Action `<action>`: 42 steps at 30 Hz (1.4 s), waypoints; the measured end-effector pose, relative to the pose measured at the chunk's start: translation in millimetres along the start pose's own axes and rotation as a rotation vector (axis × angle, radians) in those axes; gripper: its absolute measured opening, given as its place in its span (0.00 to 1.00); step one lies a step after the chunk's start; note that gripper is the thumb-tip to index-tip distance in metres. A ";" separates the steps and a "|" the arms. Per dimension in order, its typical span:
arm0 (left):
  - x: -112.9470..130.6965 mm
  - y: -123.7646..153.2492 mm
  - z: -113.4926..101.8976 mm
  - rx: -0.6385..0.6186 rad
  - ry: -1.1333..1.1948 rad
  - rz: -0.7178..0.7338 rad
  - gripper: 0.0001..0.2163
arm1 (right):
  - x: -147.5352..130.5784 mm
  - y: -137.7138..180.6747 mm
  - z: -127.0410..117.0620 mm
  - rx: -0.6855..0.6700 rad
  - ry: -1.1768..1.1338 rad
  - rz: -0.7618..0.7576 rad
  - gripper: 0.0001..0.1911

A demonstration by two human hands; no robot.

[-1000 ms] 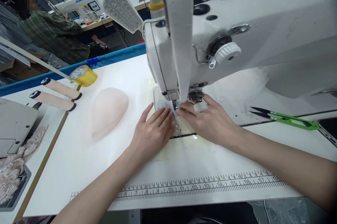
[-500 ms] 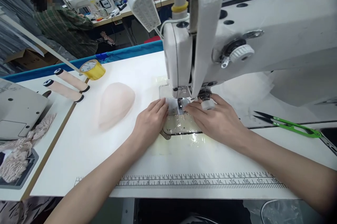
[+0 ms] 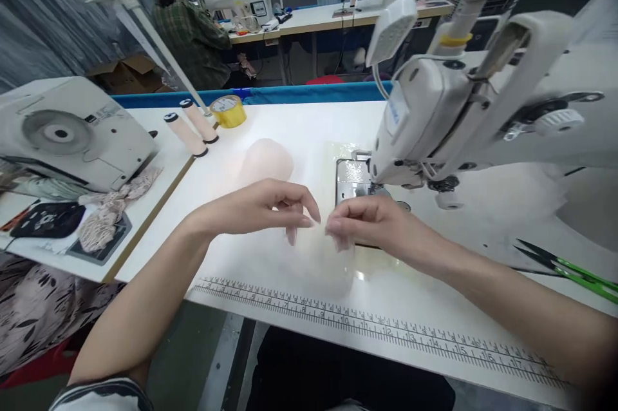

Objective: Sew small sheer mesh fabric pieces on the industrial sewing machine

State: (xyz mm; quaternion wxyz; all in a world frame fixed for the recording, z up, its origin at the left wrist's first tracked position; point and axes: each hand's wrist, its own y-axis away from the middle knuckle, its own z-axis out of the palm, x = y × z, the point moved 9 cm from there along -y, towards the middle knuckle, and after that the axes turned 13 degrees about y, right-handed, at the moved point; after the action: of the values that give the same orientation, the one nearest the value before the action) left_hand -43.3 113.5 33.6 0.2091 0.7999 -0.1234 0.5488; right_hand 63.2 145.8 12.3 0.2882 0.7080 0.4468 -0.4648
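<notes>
In front of the sewing machine [image 3: 410, 114], a thin see-through piece of pale fabric [image 3: 328, 272] hangs between my hands, barely visible against the white table. My right hand [image 3: 371, 221] pinches its upper edge between thumb and fingers, just before the needle plate [image 3: 351, 180]. Close on the left, my left hand [image 3: 270, 208] has thumb and index fingertips nearly together at the same edge, other fingers curled below. Behind my left hand lies a pale pink sheer piece [image 3: 268, 156], flat on the table and partly covered by the hand.
Green-handled thread snips [image 3: 570, 268] lie at the right. Two thread cones [image 3: 186, 134] and a yellow tape roll [image 3: 229, 111] stand back left. A printed ruler [image 3: 367, 324] runs along the front edge. Another machine [image 3: 72, 134] stands left; a person [image 3: 190, 37] sits beyond the table.
Both hands have come away from beneath the needle, toward me and left, with the sheer fabric lifted between them. The view has swung left.
</notes>
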 end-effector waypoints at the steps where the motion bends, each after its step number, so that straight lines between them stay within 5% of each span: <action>1: -9.0 7.7 -6.8 0.013 0.061 -0.014 0.10 | -2.3 -8.1 -0.6 0.024 -0.035 0.016 0.13; 5: -53.7 46.7 -30.6 0.077 0.237 -0.072 0.08 | -10.4 -36.2 -3.3 0.129 -0.102 0.015 0.09; 10: -78.8 79.1 -103.1 0.542 0.393 0.000 0.12 | -10.7 -77.0 -0.5 0.178 -0.215 0.065 0.08; 12: -79.9 77.6 -139.0 0.732 0.290 0.003 0.13 | -6.5 -96.6 -8.1 0.282 -0.250 0.063 0.08; 17: -98.9 35.1 -190.7 0.816 0.174 -0.029 0.13 | 31.9 -141.9 -18.8 0.434 -0.241 0.161 0.06; 24: -124.9 25.0 -198.3 0.997 -0.027 -0.031 0.13 | 72.5 -159.6 -25.2 0.485 -0.219 0.247 0.05; 42: -94.5 19.6 -193.9 1.183 -0.250 0.032 0.14 | 76.7 -150.9 -31.0 0.444 -0.309 0.295 0.03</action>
State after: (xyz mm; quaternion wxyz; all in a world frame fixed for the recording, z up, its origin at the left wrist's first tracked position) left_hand -246.6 184.3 9.7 -0.2955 0.8369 0.1668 0.4295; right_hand -47.4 264.9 -44.3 0.2553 0.7317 0.1776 -0.6065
